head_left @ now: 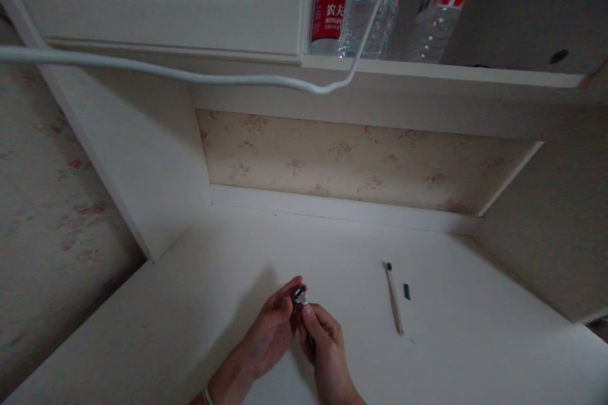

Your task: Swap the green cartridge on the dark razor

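Both hands meet over the white tabletop (228,247), low in the middle of the head view. My right hand (327,342) is closed round the dark handle of a small black-and-silver tool (301,297), thumb on top. Its shiny head points up and away from me; its exact kind is too small and dim to tell. My left hand (270,335) is curled about the head of this tool, thumb and fingers closing on it from the left. To the right lies a slim cream stick with a dark tip, like a toothbrush (394,304). A short dark green piece (407,292) lies beside it.
Above the desk, an open shelf (427,73) holds several plastic bottles (444,6). Left of it is a white cabinet door (190,22) with a dark pane. A white cable (228,80) crosses the upper view. Side panels (137,152) enclose the desk.
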A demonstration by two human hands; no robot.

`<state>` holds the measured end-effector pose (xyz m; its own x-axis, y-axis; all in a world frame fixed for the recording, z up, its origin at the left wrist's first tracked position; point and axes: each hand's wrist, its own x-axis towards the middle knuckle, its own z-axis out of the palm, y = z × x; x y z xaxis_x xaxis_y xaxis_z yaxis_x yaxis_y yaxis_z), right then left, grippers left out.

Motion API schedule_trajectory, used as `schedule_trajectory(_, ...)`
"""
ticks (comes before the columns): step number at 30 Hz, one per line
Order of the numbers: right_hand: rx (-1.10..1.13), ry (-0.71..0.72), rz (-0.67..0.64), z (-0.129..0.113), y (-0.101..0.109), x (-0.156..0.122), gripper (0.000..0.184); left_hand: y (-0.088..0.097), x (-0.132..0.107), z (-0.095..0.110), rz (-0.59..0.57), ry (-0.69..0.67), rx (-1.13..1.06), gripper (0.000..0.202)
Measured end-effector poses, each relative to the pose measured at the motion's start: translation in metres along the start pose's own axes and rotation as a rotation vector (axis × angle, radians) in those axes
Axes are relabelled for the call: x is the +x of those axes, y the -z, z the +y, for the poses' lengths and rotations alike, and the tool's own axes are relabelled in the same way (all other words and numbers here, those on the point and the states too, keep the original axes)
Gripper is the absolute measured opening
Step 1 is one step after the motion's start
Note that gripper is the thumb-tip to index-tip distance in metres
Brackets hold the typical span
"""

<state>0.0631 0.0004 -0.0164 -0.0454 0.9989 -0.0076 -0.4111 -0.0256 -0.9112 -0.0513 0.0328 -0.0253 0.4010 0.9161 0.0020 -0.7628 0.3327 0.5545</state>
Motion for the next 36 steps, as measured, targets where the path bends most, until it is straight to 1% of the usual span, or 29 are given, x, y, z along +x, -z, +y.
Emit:
schedule_trajectory(3, -0.019, 0.008, -0.002, -0.001, 0.0, 0.0, 0.048, 0.001, 0.0, 0.001, -0.004, -0.002, 0.022, 0.045)
schedule_trajectory(6, -0.046, 0.018, -0.009, -0.002, 0.001, 0.0, 0.048, 0.001, 0.0, 0.003, -0.003, -0.009, 0.066, 0.042)
schedule_trajectory(8, -0.049, 0.002, -0.028, -0.004, 0.003, 0.002, 0.049, 0.001, -0.001, 0.006, -0.006, -0.015, 0.092, 0.043)
schedule_trajectory(14, -0.014, -0.13, -0.155, -0.014, 0.012, 0.007, 0.047, 0.003, -0.002, 0.018, -0.037, -0.009, 0.241, 0.046)
schedule_trajectory(18, 0.026, -0.177, -0.187, -0.017, 0.014, 0.006, 0.045, 0.006, -0.003, 0.024, -0.048, 0.004, 0.331, 0.045)
schedule_trajectory(23, 0.084, -0.306, -0.231, -0.024, 0.015, 0.004, 0.043, 0.007, -0.004, 0.029, -0.114, 0.031, 0.393, 0.045)
schedule_trajectory(26, 0.11, -0.346, -0.264, -0.028, 0.016, 0.003, 0.044, 0.009, -0.005, 0.031, -0.13, 0.049, 0.418, 0.045)
schedule_trajectory(31, 0.094, -0.339, -0.292, -0.025, 0.017, 0.006, 0.047, 0.012, -0.003, 0.031, -0.15, 0.032, 0.468, 0.044)
schedule_trajectory(36, 0.051, -0.237, -0.243, -0.018, 0.016, 0.009, 0.048, 0.014, 0.002, 0.026, -0.087, -0.013, 0.436, 0.042)
